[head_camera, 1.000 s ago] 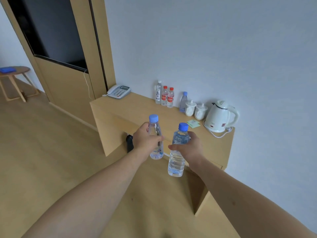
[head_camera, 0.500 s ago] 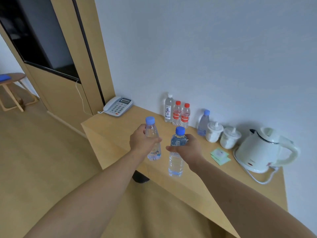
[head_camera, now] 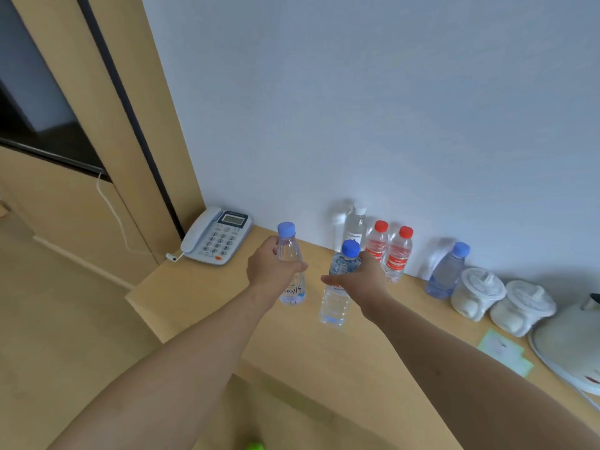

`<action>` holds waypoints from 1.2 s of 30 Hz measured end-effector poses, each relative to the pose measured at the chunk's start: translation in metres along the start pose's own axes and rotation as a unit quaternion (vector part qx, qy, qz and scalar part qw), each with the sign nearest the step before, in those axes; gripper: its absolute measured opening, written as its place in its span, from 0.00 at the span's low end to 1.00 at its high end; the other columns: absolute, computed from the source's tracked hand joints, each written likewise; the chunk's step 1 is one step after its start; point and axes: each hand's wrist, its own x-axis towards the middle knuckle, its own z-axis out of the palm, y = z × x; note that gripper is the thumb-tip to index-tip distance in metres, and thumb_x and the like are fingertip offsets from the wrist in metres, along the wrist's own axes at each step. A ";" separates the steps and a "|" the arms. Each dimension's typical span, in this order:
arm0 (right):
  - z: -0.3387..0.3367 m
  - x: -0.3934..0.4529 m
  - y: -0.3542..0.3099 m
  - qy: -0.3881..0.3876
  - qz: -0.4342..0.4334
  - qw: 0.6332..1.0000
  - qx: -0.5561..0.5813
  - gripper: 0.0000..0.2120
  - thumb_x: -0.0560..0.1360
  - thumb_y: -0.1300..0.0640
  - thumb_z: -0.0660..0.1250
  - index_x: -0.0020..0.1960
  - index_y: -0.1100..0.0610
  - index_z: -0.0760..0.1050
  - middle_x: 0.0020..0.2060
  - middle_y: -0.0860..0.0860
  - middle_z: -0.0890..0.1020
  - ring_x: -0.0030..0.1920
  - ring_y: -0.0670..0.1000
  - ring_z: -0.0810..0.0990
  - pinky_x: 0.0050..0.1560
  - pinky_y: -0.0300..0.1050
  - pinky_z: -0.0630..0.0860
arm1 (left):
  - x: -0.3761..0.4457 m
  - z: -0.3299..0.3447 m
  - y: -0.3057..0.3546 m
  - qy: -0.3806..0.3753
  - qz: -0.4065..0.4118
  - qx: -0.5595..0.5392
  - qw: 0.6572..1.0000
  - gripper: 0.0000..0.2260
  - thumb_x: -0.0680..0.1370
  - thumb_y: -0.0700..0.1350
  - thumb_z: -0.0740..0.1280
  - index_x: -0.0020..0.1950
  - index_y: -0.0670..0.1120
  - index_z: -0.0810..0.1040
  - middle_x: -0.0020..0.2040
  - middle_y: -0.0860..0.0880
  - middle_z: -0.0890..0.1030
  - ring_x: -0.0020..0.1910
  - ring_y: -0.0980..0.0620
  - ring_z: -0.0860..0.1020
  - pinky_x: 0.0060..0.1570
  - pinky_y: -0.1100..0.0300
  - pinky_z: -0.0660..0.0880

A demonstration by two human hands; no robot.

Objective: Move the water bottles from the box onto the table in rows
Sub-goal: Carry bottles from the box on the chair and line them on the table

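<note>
Wooden table [head_camera: 201,287], left hand [head_camera: 271,271] and right hand [head_camera: 363,280] outstretched, each gripping a bottle

Light wooden bench [head_camera: 207,287] against white wall. On it, far left corner: grey-white corded desk phone [head_camera: 217,236]. Along the wall: clear white-capped bottle [head_camera: 355,226], two clear red-capped, red-labelled bottles [head_camera: 377,243] [head_camera: 398,254] just beside each other, clear blue-capped bottle [head_camera: 446,271], two white lidded ceramic cups [head_camera: 477,293] [head_camera: 521,307]. Right edge: white electric kettle [head_camera: 571,345], pale green paper notes [head_camera: 505,352] near its base.
</note>
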 end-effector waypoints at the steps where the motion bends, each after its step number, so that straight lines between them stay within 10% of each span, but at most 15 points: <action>1: 0.011 0.009 -0.004 0.011 0.008 1.000 -0.004 0.31 0.56 0.59 0.85 0.52 0.52 0.72 0.44 0.50 0.81 0.44 0.50 0.82 0.39 0.43 0.77 | 0.018 -0.006 -0.002 -0.011 0.002 0.001 1.000 0.19 0.62 0.48 0.82 0.46 0.58 0.77 0.42 0.58 0.82 0.40 0.59 0.81 0.38 0.60 0.75; 17: 0.076 0.105 -0.031 0.058 0.035 0.981 -0.179 0.31 0.57 0.57 0.84 0.55 0.54 0.74 0.48 0.51 0.79 0.49 0.54 0.79 0.50 0.51 0.79 | 0.176 0.001 -0.020 -0.139 0.019 0.043 0.989 0.22 0.63 0.48 0.82 0.53 0.54 0.78 0.47 0.54 0.82 0.47 0.51 0.82 0.51 0.48 0.80; 36: 0.062 0.171 -0.066 0.087 -0.169 0.786 -0.588 0.22 0.64 0.51 0.78 0.49 0.54 0.68 0.38 0.49 0.73 0.47 0.53 0.66 0.42 0.45 0.62 | 0.211 0.039 -0.023 -0.130 0.011 0.061 0.990 0.24 0.63 0.48 0.82 0.54 0.56 0.77 0.43 0.62 0.78 0.43 0.64 0.76 0.44 0.57 0.75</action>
